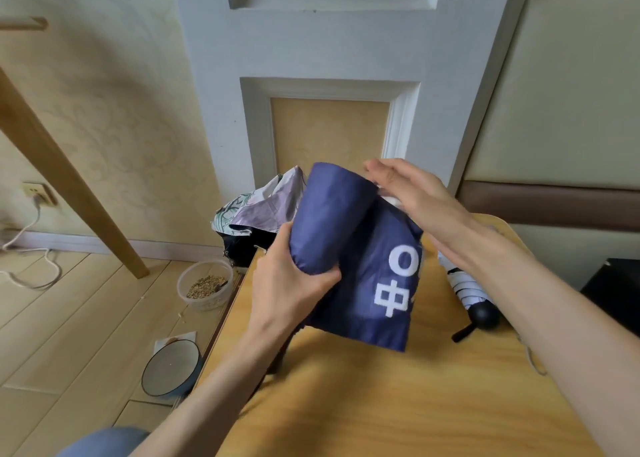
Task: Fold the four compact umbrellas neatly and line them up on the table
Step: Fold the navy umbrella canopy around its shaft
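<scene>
A navy blue umbrella (pixel 349 248) with white lettering is held above the wooden table (pixel 398 397), its canopy partly rolled into a tube. My left hand (pixel 291 283) grips the lower end of the rolled part. My right hand (pixel 412 193) lies with straight fingers against the upper right of the roll. A loose flap with the lettering hangs down toward the table. A folded white-and-black umbrella (pixel 467 290) with a round black handle lies on the table at the right. A floral, unfolded umbrella (pixel 259 207) sits bunched at the table's far left corner, partly hidden behind the blue one.
On the floor to the left stand a clear plastic tub (pixel 204 287) with seeds and a round blue-rimmed bowl (pixel 171 370). A slanted wooden leg (pixel 69 186) and a white cable (pixel 31 248) are further left. The wall panel rises just behind the table.
</scene>
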### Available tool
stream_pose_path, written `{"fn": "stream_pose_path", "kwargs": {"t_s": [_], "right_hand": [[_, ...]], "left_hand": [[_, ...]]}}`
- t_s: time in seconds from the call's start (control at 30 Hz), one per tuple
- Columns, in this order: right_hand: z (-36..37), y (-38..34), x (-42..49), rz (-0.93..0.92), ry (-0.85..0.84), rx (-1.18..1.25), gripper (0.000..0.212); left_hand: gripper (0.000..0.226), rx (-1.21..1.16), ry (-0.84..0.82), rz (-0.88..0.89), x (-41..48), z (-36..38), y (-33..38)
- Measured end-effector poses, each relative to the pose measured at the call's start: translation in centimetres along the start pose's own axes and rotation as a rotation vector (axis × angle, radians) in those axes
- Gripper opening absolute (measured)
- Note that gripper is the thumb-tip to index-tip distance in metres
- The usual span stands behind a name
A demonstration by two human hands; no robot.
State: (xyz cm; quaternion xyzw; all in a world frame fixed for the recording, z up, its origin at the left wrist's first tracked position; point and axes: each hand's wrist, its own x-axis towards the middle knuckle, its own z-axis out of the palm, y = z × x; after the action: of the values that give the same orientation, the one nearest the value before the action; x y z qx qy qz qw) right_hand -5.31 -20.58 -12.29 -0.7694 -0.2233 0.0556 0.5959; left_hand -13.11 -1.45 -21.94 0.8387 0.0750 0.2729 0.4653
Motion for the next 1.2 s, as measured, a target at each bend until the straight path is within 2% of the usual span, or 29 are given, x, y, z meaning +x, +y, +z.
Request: {"fn": "stream_pose_path", "kwargs": {"t_s": [0.07, 0.13, 0.27, 0.33, 0.37, 0.53, 0.67, 0.8, 0.93, 1.07, 1.13, 1.2], "right_hand": [[-0.4, 1.0, -0.4, 0.046, 0.013, -0.036, 0.036], [-0.8, 2.2, -0.9, 0.026, 0.076, -0.109, 0.031], [-0.9, 3.3, -1.7, -0.049, 0.138, 0.02, 0.021], [-1.2, 3.0, -1.7, -0.007, 0.094, 0.082, 0.013], [-1.4, 3.0, -1.5, 0.015, 0.064, 0.087, 0.017], [-2.3, 2.8, -0.4, -0.029, 0.08, -0.097, 0.008], [-3.9, 2.8, 0.4, 0.008, 0.166, -0.131, 0.009], [-4.4, 2.8, 0.2, 0.046, 0.063, -0.091, 0.019], [-4.0, 3.2, -0.3, 0.087, 0.013, 0.078, 0.031], [-4.7, 3.8, -0.2, 0.062, 0.136, -0.047, 0.014], [-4.9, 3.8, -0.1, 0.055, 0.19, -0.024, 0.009], [-4.7, 3.9, -0.1, 0.041, 0.22, 0.09, 0.016]], "left_hand": [[0.055, -0.175, -0.02, -0.102, 0.6, -0.4, -0.3], [0.046, -0.248, -0.022, -0.178, 1.1, -1.0, -0.5], [0.042, -0.24, -0.012, -0.196, 1.9, -1.7, -0.9], [0.045, -0.239, -0.02, -0.195, 1.9, -1.9, -0.8], [0.047, -0.232, -0.027, -0.191, 1.8, -2.0, -0.9], [0.043, -0.226, -0.057, -0.175, 1.8, -2.3, -0.6], [0.041, -0.223, -0.135, -0.186, 1.8, -2.4, -0.2], [0.039, -0.255, -0.16, -0.223, 1.9, -2.4, -0.1], [0.04, -0.257, -0.16, -0.238, 1.8, -2.6, 0.0], [0.04, -0.247, -0.16, -0.245, 1.8, -2.6, 0.1], [0.04, -0.26, -0.161, -0.258, 1.7, -2.5, 0.2], [0.043, -0.282, -0.161, -0.283, 1.7, -2.4, 0.3]]}}
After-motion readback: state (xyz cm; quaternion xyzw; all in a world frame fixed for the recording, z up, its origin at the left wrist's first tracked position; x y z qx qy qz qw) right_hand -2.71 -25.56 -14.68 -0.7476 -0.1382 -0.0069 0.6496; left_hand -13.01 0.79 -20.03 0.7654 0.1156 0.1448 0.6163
